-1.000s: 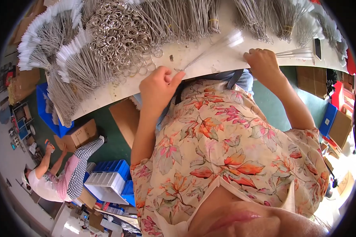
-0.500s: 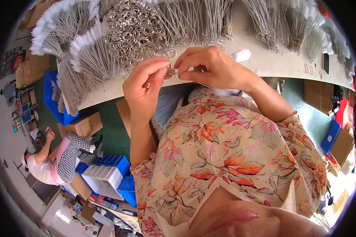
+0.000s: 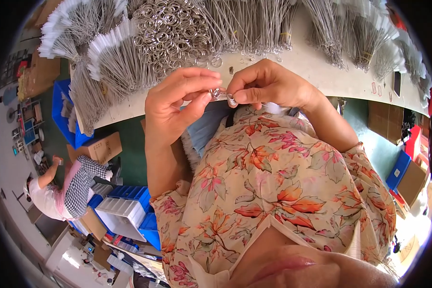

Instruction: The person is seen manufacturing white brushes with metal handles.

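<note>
My left hand and my right hand meet close to my chest, just in front of the white table's edge. Between the fingertips of both hands sits a small metal key ring. My right thumb and forefinger also pinch a thin wire piece that touches the ring. A heap of metal rings lies on the table just beyond my left hand.
Bundles of thin metal wires with white ends cover the table. Another person bends over at the lower left near blue bins and a cardboard box. More boxes stand at the right.
My hands left the table, the right one from the far right, and came together near my chest. They now hold a ring and wire piece between the fingertips.
</note>
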The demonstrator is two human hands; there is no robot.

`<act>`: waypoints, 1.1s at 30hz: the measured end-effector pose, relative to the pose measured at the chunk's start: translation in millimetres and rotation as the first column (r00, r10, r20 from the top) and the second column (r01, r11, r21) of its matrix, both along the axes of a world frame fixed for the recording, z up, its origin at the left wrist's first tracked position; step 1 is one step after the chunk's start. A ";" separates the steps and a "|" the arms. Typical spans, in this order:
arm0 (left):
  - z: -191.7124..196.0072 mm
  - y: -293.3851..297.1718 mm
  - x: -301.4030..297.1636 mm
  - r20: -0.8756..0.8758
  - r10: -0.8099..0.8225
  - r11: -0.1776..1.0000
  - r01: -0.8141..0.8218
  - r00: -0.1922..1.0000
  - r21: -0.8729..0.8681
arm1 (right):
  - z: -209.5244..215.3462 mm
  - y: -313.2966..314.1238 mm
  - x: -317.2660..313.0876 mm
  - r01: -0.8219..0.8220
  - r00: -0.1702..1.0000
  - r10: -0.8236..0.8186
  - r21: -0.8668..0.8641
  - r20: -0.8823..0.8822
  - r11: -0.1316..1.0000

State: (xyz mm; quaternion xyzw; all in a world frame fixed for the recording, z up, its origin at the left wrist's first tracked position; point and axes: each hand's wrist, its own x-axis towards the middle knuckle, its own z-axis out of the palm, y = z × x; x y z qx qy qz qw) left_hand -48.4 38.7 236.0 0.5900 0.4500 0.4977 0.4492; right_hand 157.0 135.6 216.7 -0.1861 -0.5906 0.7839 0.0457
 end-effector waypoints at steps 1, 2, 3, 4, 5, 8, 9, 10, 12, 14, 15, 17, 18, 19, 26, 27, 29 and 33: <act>-0.7 0.0 1.2 -0.010 0.009 1.000 -0.009 1.000 0.030 | 1.2 0.2 0.1 -0.002 1.000 0.002 -0.001 0.001 1.000; -2.4 -0.8 2.9 -0.009 0.010 1.000 -0.010 1.000 0.029 | 2.0 -0.1 -0.2 0.009 1.000 -0.009 -0.023 -0.009 1.000; -4.4 -1.6 5.8 0.004 0.048 0.997 -0.048 0.999 0.052 | 3.1 -0.3 -0.3 0.020 1.000 -0.021 -0.045 -0.019 0.999; -5.9 -1.8 9.4 0.017 0.086 0.993 -0.087 0.996 0.074 | 4.8 -0.6 -0.2 0.020 1.000 -0.021 -0.047 -0.018 0.999; -4.4 -2.3 15.9 0.018 0.085 0.994 -0.086 0.996 0.072 | 6.8 -0.7 0.6 0.064 0.997 -0.066 -0.071 -0.027 0.995; 1.3 -2.7 30.5 0.077 0.298 0.945 -0.305 0.952 0.118 | 21.2 -3.1 0.5 0.215 0.975 -0.221 -0.130 -0.035 0.968; -0.1 -1.0 31.7 -0.021 0.361 0.897 -0.340 0.933 0.283 | 27.2 -5.2 -1.6 0.317 0.945 -0.327 -0.162 -0.034 0.934; -1.0 0.4 32.5 -0.105 0.433 0.826 -0.348 0.895 0.444 | 31.4 -8.0 -6.0 0.356 0.923 -0.374 -0.162 -0.093 0.920; 1.8 3.8 33.7 -0.161 0.469 0.795 -0.335 0.869 0.506 | 37.3 -12.7 -14.3 0.396 0.898 -0.412 -0.126 -0.153 0.910; 4.0 6.5 33.7 -0.212 0.509 0.760 -0.320 0.834 0.566 | 39.8 -11.7 -14.8 0.421 0.881 -0.423 -0.058 -0.212 0.905; 4.6 7.7 32.9 -0.233 0.508 0.761 -0.306 0.829 0.572 | 40.5 -10.6 -15.0 0.420 0.881 -0.423 -0.061 -0.211 0.905; 3.3 10.0 30.6 -0.255 0.508 0.764 -0.294 0.823 0.574 | 41.0 -9.4 -16.5 0.423 0.887 -0.425 -0.050 -0.180 0.905; 1.5 11.3 29.0 -0.229 0.495 0.766 -0.296 0.838 0.571 | 40.4 -8.5 -17.0 0.421 0.888 -0.423 -0.053 -0.177 0.906; 0.7 11.6 27.3 -0.201 0.481 0.768 -0.299 0.853 0.567 | 39.3 -7.2 -17.6 0.419 0.890 -0.418 -0.033 -0.181 0.907; 12.7 11.8 15.2 -0.252 0.335 0.893 -0.220 0.908 0.393 | 33.0 -5.4 -16.0 0.363 0.926 -0.311 0.275 -0.214 0.891; 16.4 13.3 11.3 -0.252 0.339 0.891 -0.223 0.906 0.395 | 34.2 -6.4 -15.8 0.360 0.927 -0.307 0.276 -0.215 0.891; 22.0 16.0 1.6 -0.299 0.170 0.952 -0.077 0.939 0.297 | 35.9 -7.8 -15.2 0.368 0.919 -0.344 0.106 -0.192 0.924; 15.1 3.5 2.2 -0.223 0.264 0.963 -0.242 0.938 0.121 | 35.0 -7.9 -18.3 0.332 0.936 -0.323 0.046 -0.141 0.942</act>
